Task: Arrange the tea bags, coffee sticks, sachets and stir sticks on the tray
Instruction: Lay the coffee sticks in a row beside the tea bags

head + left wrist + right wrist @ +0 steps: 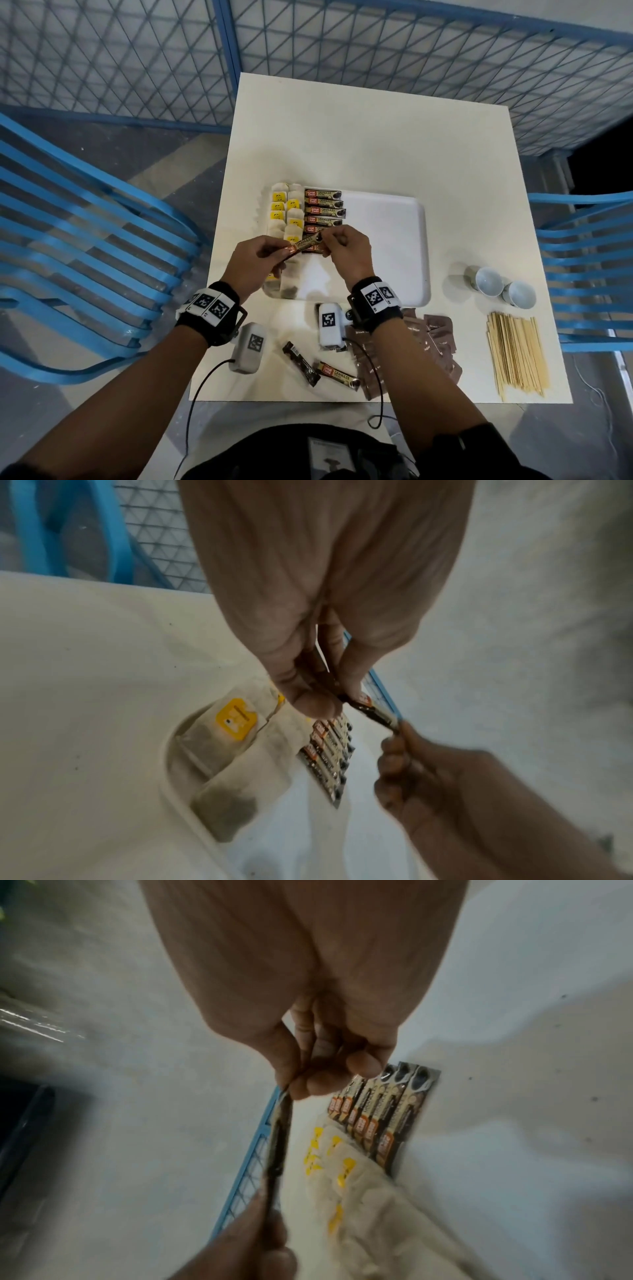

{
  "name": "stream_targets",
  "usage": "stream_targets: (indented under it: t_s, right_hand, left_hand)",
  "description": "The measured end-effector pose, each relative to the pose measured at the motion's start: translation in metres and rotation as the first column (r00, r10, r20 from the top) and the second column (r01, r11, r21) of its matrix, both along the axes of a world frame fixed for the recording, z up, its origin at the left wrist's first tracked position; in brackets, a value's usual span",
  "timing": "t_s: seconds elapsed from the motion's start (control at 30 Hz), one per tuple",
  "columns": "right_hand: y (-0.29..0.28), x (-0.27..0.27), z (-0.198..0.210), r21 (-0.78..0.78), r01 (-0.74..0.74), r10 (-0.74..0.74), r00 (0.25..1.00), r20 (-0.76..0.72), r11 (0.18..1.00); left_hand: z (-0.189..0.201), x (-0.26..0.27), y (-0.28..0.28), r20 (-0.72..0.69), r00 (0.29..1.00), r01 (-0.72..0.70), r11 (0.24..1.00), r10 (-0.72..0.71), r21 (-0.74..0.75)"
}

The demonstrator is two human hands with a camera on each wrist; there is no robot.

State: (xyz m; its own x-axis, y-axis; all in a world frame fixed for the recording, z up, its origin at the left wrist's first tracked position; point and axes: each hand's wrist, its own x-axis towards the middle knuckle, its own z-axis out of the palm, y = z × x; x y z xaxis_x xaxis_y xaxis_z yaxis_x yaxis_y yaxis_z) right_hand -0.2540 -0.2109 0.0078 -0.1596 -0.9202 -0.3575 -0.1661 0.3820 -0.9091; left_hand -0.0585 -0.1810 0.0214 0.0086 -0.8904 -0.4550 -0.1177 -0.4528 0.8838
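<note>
Left hand (251,262) and right hand (346,251) each pinch one end of a coffee stick (303,245) at frame centre. Uneven release could skew it across the row (323,214) on the tray (394,246).

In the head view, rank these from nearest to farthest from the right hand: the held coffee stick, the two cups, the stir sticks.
1. Coffee stick, pinched by the right hand.
2. Cups, right of the tray.
3. Stir sticks, at the table's near right corner.

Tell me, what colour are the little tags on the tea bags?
Yellow; the tea bags show their tags best in the head view.
</note>
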Motion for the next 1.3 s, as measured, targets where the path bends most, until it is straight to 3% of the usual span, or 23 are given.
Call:
stream_targets:
  t_s: [0.07, 0.23, 0.4, 0.57, 0.83, 0.93, 1.07, 1.13, 1.3]
  right_hand:
    - [0.004, -0.001, 0.001, 0.001, -0.060, 0.060, 0.998, -0.015, 0.998]
    - [0.008, 0.005, 0.009, -0.112, -0.294, 0.252, 0.924, -0.286, 0.949]
    - [0.002, 0.003, 0.007, -0.023, -0.319, 0.309, 0.932, -0.191, 0.948]
    - [0.007, -0.008, 0.002, 0.017, -0.312, 0.312, 0.950, 0.008, 0.950]
    - [0.018, -0.014, 0.001, 0.027, -0.321, 0.316, 0.940, 0.126, 0.947]
    - [0.017, -0.011, 0.001, -0.019, -0.354, 0.350, 0.930, -0.111, 0.935]
    - [0.017, -0.007, -0.004, -0.133, -0.494, 0.385, 0.796, -0.466, 0.859]
    - [0.016, -0.009, -0.008, -0.148, -0.509, 0.364, 0.763, -0.535, 0.848]
    - [0.027, -0.031, -0.025, -0.122, -0.408, 0.266, 0.764, -0.588, 0.905]
  left_hand:
    - [-0.005, 0.004, -0.003, 0.002, 0.999, -0.037, 0.999, 0.037, -0.002]
    - [-0.009, 0.003, -0.005, 0.036, 0.999, -0.016, 1.000, 0.017, -0.027]
    - [-0.008, 0.003, -0.003, 0.008, 1.000, -0.004, 1.000, 0.004, -0.031]
    - [-0.011, 0.005, -0.001, -0.030, 0.997, -0.068, 0.998, 0.067, -0.012]
    - [-0.013, -0.001, -0.004, -0.050, 0.993, -0.104, 0.995, 0.104, -0.001]
    - [-0.011, -0.001, -0.004, -0.022, 0.995, -0.097, 0.995, 0.097, -0.006]
    - [-0.009, -0.003, -0.005, -0.009, 0.997, -0.083, 0.996, 0.083, -0.016]
    - [-0.009, -0.003, -0.004, 0.030, 0.998, -0.057, 0.998, 0.058, -0.028]
    - [-0.014, 0.001, 0.001, 0.199, 0.980, 0.030, 0.997, -0.016, -0.070]
